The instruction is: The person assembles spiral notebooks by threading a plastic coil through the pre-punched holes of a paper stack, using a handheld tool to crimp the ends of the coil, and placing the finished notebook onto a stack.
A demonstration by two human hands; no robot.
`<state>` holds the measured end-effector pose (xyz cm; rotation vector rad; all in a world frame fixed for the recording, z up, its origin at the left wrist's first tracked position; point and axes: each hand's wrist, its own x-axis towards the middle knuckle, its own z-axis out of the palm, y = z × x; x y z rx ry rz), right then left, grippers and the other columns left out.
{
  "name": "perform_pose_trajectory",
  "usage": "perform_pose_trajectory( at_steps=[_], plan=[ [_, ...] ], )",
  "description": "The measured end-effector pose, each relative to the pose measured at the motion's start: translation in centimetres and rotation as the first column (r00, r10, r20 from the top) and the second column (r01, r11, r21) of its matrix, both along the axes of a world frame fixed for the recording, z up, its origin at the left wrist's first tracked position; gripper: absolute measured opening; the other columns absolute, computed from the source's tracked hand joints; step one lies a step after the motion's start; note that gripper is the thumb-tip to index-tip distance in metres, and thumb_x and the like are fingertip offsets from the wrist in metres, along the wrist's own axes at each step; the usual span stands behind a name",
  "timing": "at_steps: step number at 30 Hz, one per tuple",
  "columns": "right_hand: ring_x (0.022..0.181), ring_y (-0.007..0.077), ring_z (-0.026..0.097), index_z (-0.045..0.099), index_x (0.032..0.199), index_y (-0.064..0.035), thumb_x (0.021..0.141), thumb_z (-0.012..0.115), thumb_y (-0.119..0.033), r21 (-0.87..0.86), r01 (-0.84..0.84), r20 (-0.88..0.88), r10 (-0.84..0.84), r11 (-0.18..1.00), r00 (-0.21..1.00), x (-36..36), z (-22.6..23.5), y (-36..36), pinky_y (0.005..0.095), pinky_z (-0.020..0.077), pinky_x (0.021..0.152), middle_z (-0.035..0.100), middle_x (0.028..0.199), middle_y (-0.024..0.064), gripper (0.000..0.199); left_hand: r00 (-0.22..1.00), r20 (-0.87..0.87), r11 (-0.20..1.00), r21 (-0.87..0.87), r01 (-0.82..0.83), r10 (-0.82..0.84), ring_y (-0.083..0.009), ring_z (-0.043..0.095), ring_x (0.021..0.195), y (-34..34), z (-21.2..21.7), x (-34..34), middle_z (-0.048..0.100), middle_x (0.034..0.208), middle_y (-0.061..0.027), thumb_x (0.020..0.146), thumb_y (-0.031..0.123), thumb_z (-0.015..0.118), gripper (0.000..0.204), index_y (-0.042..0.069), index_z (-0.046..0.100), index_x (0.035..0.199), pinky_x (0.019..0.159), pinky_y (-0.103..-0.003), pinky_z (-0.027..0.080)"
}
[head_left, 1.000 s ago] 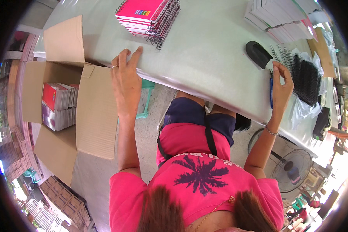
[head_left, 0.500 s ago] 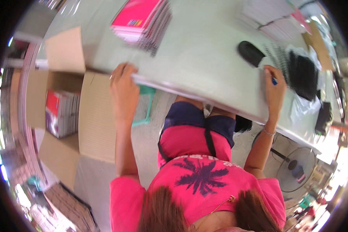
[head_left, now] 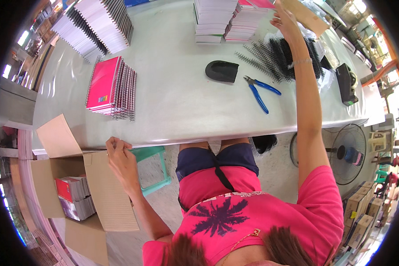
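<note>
My left hand rests at the table's front edge beside the open carton, its fingers curled in; what they may hold is hidden. My right hand reaches far across the table, fingers apart, at the right end of a pink-topped stack of pages. Blue-handled cutting pliers lie on the table with jaws toward a black rounded cover-like piece. Under my right forearm is a heap of black spiral binding coils. A pile of pink spiral notebooks stands at the left.
Tall stacks of spiral-bound pages stand at the far left, and white page stacks at the back. A black tape dispenser sits at the right. The carton on my left holds notebooks. A fan stands right of me.
My right hand has moved from near the table's front, where something blue showed in it, to the back stacks. The pliers now lie on the table. My view has shifted.
</note>
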<state>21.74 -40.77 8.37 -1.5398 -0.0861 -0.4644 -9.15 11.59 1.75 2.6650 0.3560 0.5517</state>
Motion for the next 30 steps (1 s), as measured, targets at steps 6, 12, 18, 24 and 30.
perform_pose_trajectory(
  at_steps=[6, 12, 18, 24, 30],
  plan=[
    [0.079, 0.0146, 0.062, 0.064, 0.121, -0.0069, 0.095, 0.066, -0.027, -0.008, -0.010, 0.016, 0.010, 1.000, 1.000, 1.2, 1.3, 0.2, 0.0287, 0.0519, 0.069, 0.067, 0.092, 0.0042, 0.033, 0.990, 0.129, 0.978, -0.193, 0.081, -0.057, -0.0279, 0.065, 0.095, -2.8, 1.6, -0.4, 0.062, 0.106, -0.0107, 0.087, -0.007, 0.056, 0.013, -0.001, 0.067, 0.086, 0.079, -0.040, 0.050],
    [0.072, 0.0068, 0.056, 0.066, 0.113, 0.0003, 0.095, 0.067, -0.026, -0.340, 0.125, 0.052, -0.114, 0.932, 0.992, -13.9, 3.1, 6.7, 0.0225, 0.0480, 0.072, 0.064, 0.084, -0.0006, 0.032, 0.894, 0.323, 0.889, -0.235, 0.393, -0.310, -0.0271, 0.060, 0.111, -9.8, 4.2, 1.4, 0.059, 0.117, -0.0109, 0.091, -0.003, 0.059, 0.019, 0.005, 0.070, 0.104, 0.092, -0.039, 0.049],
    [0.082, 0.0158, 0.061, 0.069, 0.105, 0.0013, 0.083, 0.072, -0.004, -0.550, -0.197, -0.054, 0.200, 0.811, 0.978, -22.9, 1.9, 12.0, 0.0277, 0.0499, 0.077, 0.067, 0.093, 0.0087, 0.023, 0.756, 0.325, 0.813, 0.076, 0.578, -0.568, -0.0242, 0.053, 0.122, -16.5, 7.5, 4.4, 0.052, 0.130, -0.0098, 0.094, 0.008, 0.060, 0.034, 0.012, 0.063, 0.128, 0.112, -0.046, 0.030],
    [0.086, 0.0161, 0.062, 0.072, 0.103, -0.0026, 0.084, 0.072, -0.006, -0.618, -0.345, -0.188, 0.293, 0.706, 0.937, -24.8, 1.7, 12.0, 0.0281, 0.0504, 0.081, 0.068, 0.097, 0.0059, 0.020, 0.668, -0.021, 0.668, -0.046, 0.743, -0.744, -0.0201, 0.059, 0.105, -17.3, 6.8, 5.2, 0.064, 0.103, -0.0034, 0.093, 0.009, 0.057, 0.021, 0.010, 0.065, 0.112, 0.115, -0.047, 0.019],
    [0.093, 0.0140, 0.067, 0.074, 0.108, -0.0061, 0.097, 0.064, -0.021, -0.610, 0.460, 0.282, -0.366, 0.645, 0.887, -13.4, -0.2, -9.1, 0.0278, 0.0524, 0.083, 0.074, 0.104, 0.0040, 0.021, 0.773, -0.065, 0.768, 0.088, 0.635, -0.632, -0.0180, 0.058, 0.103, -14.7, 6.9, 4.9, 0.062, 0.100, 0.0019, 0.091, 0.009, 0.060, 0.016, 0.014, 0.066, 0.105, 0.113, -0.053, 0.020]
  ],
)
